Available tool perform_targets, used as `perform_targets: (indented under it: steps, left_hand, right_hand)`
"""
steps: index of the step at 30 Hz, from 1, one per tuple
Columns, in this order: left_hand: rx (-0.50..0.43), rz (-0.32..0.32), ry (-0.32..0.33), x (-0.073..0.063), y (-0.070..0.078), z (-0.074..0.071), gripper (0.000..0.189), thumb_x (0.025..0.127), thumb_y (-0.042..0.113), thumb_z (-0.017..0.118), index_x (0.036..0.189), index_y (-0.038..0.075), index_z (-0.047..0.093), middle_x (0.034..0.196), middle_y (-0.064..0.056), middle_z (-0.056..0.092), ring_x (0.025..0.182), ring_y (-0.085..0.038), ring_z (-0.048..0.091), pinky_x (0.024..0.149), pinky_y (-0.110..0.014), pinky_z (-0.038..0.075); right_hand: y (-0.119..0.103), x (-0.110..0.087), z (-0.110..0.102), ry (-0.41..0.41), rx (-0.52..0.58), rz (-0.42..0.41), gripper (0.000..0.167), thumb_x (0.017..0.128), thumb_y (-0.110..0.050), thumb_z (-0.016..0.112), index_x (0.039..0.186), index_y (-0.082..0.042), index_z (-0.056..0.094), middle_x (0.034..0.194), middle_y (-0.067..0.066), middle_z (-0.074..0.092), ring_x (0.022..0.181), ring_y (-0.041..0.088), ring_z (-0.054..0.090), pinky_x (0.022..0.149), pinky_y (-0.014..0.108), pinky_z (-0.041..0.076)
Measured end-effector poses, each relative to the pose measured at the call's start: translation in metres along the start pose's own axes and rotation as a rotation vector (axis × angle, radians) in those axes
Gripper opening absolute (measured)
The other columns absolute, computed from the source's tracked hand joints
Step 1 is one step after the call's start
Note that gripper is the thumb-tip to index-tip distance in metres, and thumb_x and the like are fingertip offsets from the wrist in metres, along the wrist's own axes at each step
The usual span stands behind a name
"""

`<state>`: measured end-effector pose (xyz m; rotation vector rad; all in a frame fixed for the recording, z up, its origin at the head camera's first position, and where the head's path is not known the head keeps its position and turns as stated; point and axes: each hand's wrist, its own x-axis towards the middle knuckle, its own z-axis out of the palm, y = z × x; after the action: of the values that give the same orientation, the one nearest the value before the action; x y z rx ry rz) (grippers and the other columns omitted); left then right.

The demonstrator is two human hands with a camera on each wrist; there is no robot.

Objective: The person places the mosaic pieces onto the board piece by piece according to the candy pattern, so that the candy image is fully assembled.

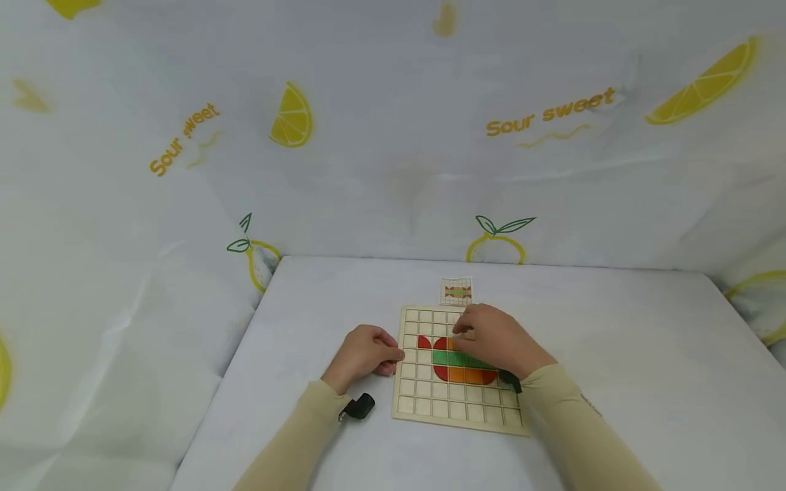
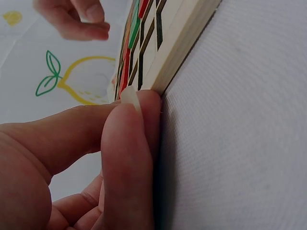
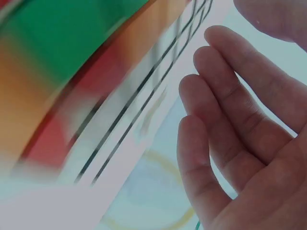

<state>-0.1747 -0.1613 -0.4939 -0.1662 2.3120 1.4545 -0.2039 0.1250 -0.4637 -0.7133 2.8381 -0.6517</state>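
Observation:
A square wooden grid board (image 1: 424, 406) lies on the white table, bearing green tiles (image 1: 451, 359), orange tiles (image 1: 464, 375) and rounded red tiles (image 1: 440, 372) in its middle cells. At the board's left edge, my left hand (image 1: 362, 354) pinches the rim between thumb and forefinger; the left wrist view shows the thumb (image 2: 127, 143) against the board's corner area. My right hand (image 1: 497, 337) hovers over the upper right of the board and hides several cells. In the right wrist view its fingers (image 3: 216, 105) are loosely bent, with nothing visible between them and the thumb.
A small pattern card (image 1: 456, 292) lies just beyond the board's far edge, printed with a similar coloured figure on a grid. Behind the table (image 1: 344, 293) hangs a white cloth (image 1: 381, 150) with lemon prints. A black wrist device (image 1: 360, 407) sits at the left cuff.

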Motion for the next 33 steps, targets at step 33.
perform_targets:
  steps: [33]
  left_hand:
    - [0.002,0.011,-0.006,-0.002,0.001,0.006,0.024,0.089,0.018,0.089,0.102,0.005,0.073,0.077,-0.005,0.076,0.061,-0.01,0.07,0.062,-0.024,0.062]
  right_hand:
    - [0.092,-0.103,-0.018,-0.025,0.095,0.162,0.022,0.088,-0.021,0.09,0.106,-0.027,0.08,0.104,-0.014,0.067,0.098,0.01,0.059,0.085,0.027,0.057]
